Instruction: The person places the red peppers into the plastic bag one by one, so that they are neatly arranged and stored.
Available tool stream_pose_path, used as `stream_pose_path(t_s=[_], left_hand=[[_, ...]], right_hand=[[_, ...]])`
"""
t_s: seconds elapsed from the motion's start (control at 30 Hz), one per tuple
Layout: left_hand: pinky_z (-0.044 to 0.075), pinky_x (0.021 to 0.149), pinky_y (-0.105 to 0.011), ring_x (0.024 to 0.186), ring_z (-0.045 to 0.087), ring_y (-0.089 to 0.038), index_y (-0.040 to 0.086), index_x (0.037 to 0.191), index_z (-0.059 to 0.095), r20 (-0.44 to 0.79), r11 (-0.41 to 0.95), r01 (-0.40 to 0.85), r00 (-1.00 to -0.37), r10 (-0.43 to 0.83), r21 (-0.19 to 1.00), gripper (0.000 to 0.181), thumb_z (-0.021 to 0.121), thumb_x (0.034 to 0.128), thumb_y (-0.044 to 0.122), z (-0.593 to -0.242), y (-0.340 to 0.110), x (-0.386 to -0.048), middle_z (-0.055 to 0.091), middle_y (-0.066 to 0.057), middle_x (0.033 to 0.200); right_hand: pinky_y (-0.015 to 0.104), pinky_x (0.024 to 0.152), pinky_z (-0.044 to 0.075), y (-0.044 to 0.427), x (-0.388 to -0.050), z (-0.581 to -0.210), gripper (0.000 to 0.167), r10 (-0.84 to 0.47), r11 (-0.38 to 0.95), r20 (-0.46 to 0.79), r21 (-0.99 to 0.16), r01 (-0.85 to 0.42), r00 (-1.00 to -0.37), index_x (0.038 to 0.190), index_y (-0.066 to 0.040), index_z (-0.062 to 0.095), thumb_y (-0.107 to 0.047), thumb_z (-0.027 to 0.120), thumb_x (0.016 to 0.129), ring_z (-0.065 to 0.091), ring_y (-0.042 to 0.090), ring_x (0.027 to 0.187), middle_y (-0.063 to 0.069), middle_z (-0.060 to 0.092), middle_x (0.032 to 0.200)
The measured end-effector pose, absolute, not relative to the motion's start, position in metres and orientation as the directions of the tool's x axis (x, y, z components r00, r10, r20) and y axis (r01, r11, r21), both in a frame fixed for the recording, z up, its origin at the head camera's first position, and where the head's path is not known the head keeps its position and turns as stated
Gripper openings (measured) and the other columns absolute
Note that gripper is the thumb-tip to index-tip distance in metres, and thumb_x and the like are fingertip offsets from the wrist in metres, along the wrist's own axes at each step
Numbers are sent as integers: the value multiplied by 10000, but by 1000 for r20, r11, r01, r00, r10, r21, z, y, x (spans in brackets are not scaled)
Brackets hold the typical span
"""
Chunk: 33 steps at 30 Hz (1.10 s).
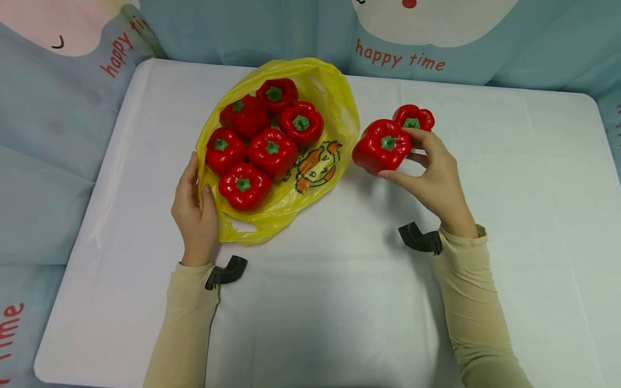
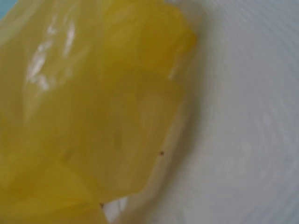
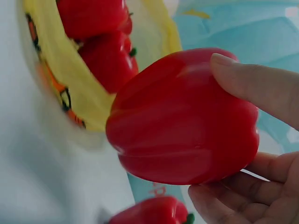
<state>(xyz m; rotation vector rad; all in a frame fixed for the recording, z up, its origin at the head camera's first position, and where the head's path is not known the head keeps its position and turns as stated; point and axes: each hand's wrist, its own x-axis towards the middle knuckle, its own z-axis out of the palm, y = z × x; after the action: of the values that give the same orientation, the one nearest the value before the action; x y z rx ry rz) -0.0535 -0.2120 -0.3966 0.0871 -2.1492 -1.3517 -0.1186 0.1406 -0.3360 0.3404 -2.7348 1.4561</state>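
Observation:
A yellow plastic bag (image 1: 335, 97) lies spread wide on the table with several red bell peppers (image 1: 273, 153) inside, green stems facing up. At its left rim my left hand (image 1: 194, 218) grips the plastic between thumb and fingers. In the left wrist view, only the bag's yellow side (image 2: 93, 112) shows, and the hand is out of sight. My right hand (image 1: 432, 172) holds one red bell pepper (image 1: 380, 146) between thumb and fingers, just right of the bag. The right wrist view shows this held pepper (image 3: 182, 121) close up. Behind it, another bell pepper (image 1: 414, 117) is partly covered.
The white-covered table (image 1: 320, 312) runs beneath everything. Behind and to the left hangs a blue curtain (image 1: 271, 32) with printed faces and lettering. A dark camera mount sits on each wrist, the left one (image 1: 227, 272) near the bag's handle.

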Motion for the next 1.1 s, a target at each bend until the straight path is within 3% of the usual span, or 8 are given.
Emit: stream_pose_path(t_s=[0.3,1.1], left_hand=[[353,1079,-342,1297,428,-170,-51,1340,471,442,480,244,-823,-358,843,455,451,900,-165,-402,-216,-55,485,-44,1392],[339,1090,-345,1301,425,-167,-27,1335,486,451,468,263,-819,-353,844,458,449,898,-160,-402,-215,-55,490,-3,1388]], right_hand=[[231,926,490,115,-110,-341,704,-261,430,257,-832,-351,-930,1309,8,475,-4,816,693,517,182,1123,80,531,1284],[293,921,499,62,-95,-380,748,-314,254,261,-903,-346,-913,1299,25,465,-47,850,662,502,172,1147,106,510,1255]])
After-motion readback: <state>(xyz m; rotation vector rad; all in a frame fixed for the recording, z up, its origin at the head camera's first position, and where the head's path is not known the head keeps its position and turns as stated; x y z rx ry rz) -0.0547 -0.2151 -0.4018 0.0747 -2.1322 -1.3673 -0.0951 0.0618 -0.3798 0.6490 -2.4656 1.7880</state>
